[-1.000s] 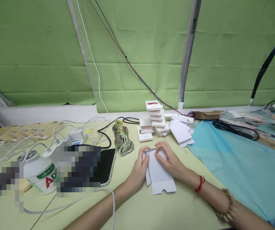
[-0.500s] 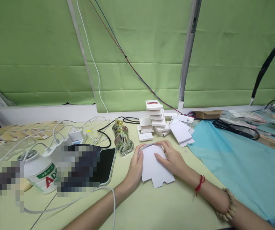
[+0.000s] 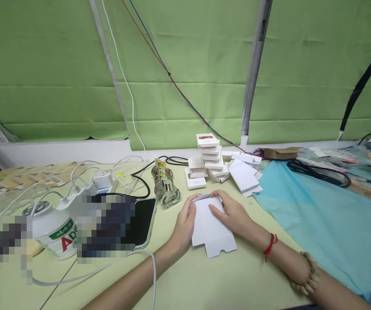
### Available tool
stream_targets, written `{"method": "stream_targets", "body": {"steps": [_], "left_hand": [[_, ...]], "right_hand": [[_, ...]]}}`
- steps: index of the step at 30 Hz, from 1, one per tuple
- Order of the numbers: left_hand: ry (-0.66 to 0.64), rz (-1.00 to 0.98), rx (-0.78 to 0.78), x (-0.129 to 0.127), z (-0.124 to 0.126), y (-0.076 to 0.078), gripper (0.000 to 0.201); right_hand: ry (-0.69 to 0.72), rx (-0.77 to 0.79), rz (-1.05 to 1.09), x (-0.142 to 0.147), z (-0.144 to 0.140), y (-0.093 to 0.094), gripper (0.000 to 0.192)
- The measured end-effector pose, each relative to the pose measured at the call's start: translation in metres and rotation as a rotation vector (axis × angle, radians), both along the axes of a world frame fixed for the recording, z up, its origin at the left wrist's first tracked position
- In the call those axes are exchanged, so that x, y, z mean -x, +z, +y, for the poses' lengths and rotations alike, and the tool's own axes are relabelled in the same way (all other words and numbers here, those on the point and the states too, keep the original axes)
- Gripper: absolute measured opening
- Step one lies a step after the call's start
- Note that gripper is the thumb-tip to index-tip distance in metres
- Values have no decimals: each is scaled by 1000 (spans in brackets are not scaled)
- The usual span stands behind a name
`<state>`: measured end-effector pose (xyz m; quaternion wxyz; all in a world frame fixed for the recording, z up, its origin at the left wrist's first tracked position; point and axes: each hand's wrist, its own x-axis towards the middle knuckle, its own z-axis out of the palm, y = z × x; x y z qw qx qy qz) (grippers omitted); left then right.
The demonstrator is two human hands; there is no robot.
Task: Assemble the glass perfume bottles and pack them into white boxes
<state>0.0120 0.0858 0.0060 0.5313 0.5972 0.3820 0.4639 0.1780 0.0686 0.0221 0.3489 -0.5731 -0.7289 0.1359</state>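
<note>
Between my two hands is a white folding carton [image 3: 209, 226], flaps pointing toward me and its far end bent slightly up. My left hand [image 3: 184, 221] grips its left edge, thumb on top and fingers along the far left corner. On the right side my right hand [image 3: 233, 213] holds the carton, thumb pressed on its upper face and fingers curled over the far edge. Beyond my hands stand a pile of small white boxes [image 3: 211, 153] and a group of glass bottles with gold caps [image 3: 169, 196]. More flat white cartons [image 3: 243, 175] lie to the right of the pile.
On the left are a phone [image 3: 145, 221], a white tub [image 3: 54, 230], a power strip [image 3: 82, 193] and a white cable [image 3: 101, 269] crossing over my left forearm. Blue sheeting [image 3: 317, 215] covers the right side, with a coiled black cable [image 3: 321, 172] and a brown box [image 3: 280, 153] behind.
The carton has tilted and shifted slightly toward me, and its far end now shows more of an opening. Both hands keep their hold on it.
</note>
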Motion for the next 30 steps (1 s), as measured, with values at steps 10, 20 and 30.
{"method": "stream_targets", "body": {"steps": [10,20,30], "left_hand": [[26,-10,-31,0,0,2,33],[26,33,-26,-1,-1,0,38],[96,114,-137,1,-4,4,34]], "right_hand": [[-89,-36,-66,-1,3,-3,21],[6,-27,151,-3,7,-7,18],[54,-4,352,-1,5,-6,20]]}}
